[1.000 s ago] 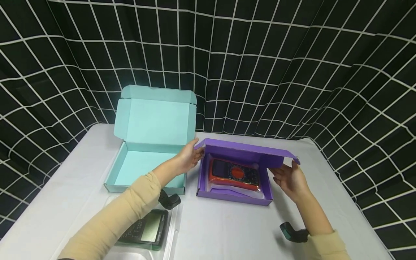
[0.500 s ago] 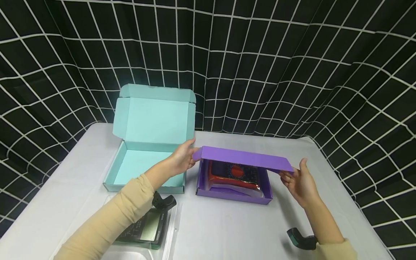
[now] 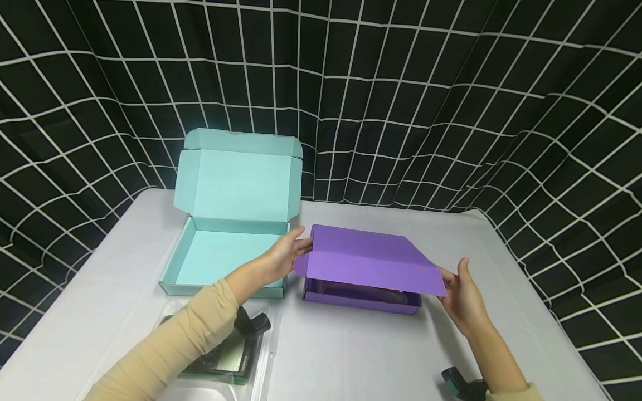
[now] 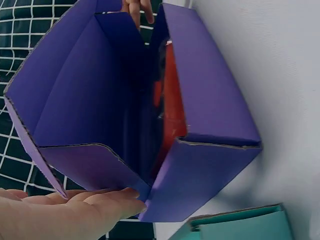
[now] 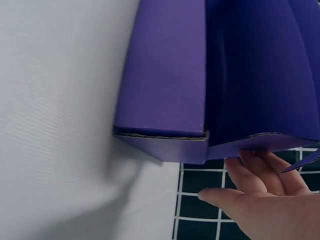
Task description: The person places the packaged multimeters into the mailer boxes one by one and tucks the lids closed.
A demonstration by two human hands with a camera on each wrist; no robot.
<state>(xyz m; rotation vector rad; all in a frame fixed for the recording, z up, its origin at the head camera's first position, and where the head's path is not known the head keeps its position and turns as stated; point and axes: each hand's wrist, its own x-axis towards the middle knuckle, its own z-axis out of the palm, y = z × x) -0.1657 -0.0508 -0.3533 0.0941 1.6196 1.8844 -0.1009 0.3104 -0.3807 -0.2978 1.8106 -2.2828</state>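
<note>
A purple cardboard box (image 3: 351,304) sits on the table, its lid (image 3: 376,256) tilted part way down over it. My left hand (image 3: 278,256) touches the lid's left side flap with its fingers extended; the left wrist view shows them along that flap (image 4: 90,162). On the other side, my right hand (image 3: 465,301) has its fingers against the lid's right flap (image 5: 265,142), thumb apart. Inside lies a red multimeter (image 4: 173,100), visible by its edge in the left wrist view and mostly hidden under the lid from above.
Left of the purple box stands a teal cardboard box (image 3: 215,250) with its lid raised. A dark device with a grey screen (image 3: 232,356) lies in clear plastic at the front left, partly behind my left sleeve (image 3: 170,340). A black gridded curtain (image 3: 321,100) hangs behind the table.
The purple lid has swung down toward me and now covers most of the red multimeter. Both hands have followed the lid's sides, the right one moving slightly right and nearer.
</note>
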